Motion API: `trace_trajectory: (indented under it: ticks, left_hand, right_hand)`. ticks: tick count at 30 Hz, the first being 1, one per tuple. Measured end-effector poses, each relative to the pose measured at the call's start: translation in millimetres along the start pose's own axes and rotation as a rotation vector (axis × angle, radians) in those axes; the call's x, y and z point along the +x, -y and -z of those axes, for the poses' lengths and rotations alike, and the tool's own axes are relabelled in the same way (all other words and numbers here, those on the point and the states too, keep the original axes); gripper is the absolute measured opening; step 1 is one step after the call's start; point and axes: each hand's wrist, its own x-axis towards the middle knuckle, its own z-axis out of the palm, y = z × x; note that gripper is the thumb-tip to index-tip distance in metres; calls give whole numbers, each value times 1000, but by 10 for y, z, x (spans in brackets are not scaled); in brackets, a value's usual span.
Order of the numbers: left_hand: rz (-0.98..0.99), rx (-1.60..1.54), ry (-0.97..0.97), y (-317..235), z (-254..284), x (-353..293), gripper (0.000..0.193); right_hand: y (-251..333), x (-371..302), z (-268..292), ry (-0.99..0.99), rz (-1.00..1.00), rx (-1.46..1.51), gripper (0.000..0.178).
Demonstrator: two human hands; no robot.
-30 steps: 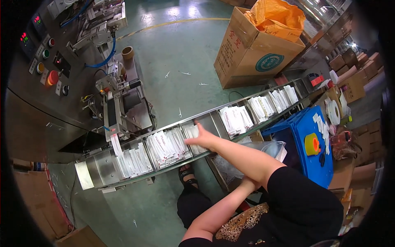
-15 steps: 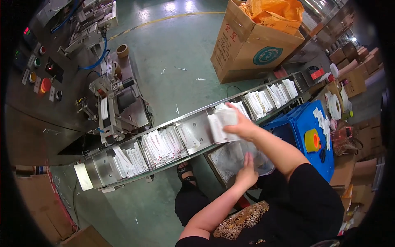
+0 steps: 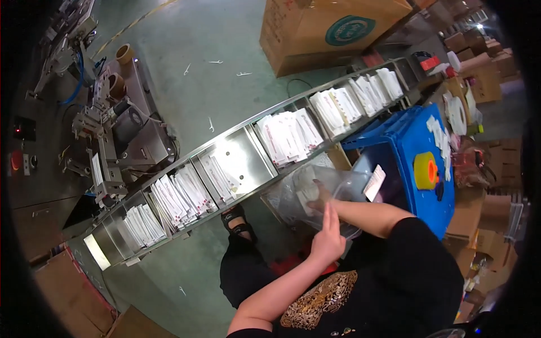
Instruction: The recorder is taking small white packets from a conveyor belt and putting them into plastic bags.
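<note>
My right hand (image 3: 320,195) reaches down into a clear plastic bag (image 3: 344,183) in front of me and grips a stack of white packets (image 3: 307,194) inside it. My left hand (image 3: 328,239) is just below, its fingers up against the bag's near edge, holding it. Beyond the bag runs a long steel conveyor (image 3: 242,152) divided into compartments. Most of them hold rows of white packets (image 3: 290,135), while the one straight ahead of my hands is bare metal.
A blue crate (image 3: 417,129) with a yellow tape roll (image 3: 424,170) on it stands to my right. A packing machine (image 3: 107,124) feeds the conveyor's left end. A large cardboard box (image 3: 315,28) sits on the green floor beyond, and more cartons are stacked at far right.
My right hand lifted a stack of packets off the conveyor and brought it down into the plastic bag. My left hand rose to the bag's edge. The view shifted left.
</note>
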Motion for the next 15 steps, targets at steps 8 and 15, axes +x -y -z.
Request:
trace_trajectory:
  ticks: [8, 15]
  left_hand:
    - [-28, 23, 35, 0, 6, 27, 83]
    - [-61, 59, 54, -15, -24, 103, 80]
  right_hand:
    - [-897, 1107, -791, 71, 66, 101, 81]
    - [-951, 1285, -697, -83, 115, -310, 88]
